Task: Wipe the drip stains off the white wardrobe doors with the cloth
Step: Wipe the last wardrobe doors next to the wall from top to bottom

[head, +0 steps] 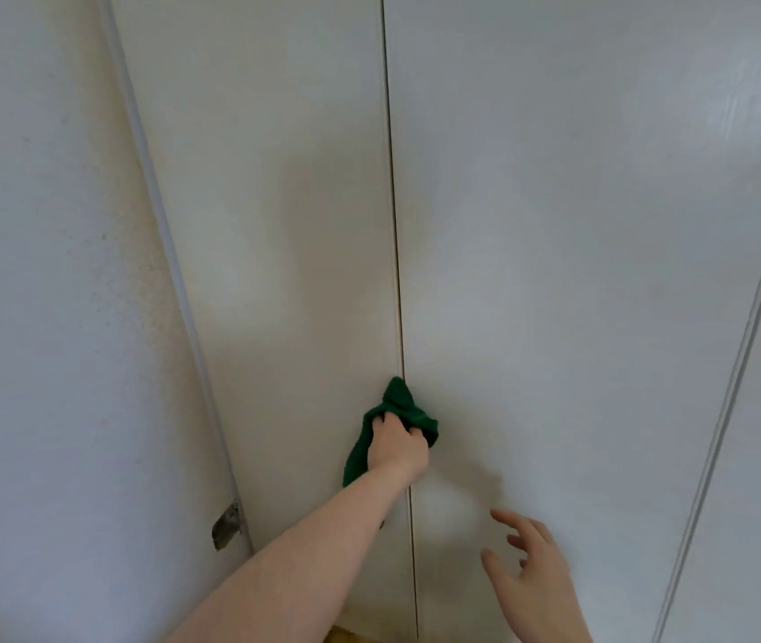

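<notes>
White wardrobe doors (pixel 555 225) fill the view, split by a dark seam (pixel 392 225). The left hand (pixel 397 445) grips a green cloth (pixel 399 403), bunched and pressed on the seam low down; the right hand (pixel 531 577) hovers open near the right door, fingers spread. Bunched so tight, the cloth probably wipes a narrow strip and may smear or skip drips, or snag in the seam. I cannot make out stains here. Both doors offer wide flat room above; a wall (pixel 44 271) and hinge (pixel 226 526) bound the left.
</notes>
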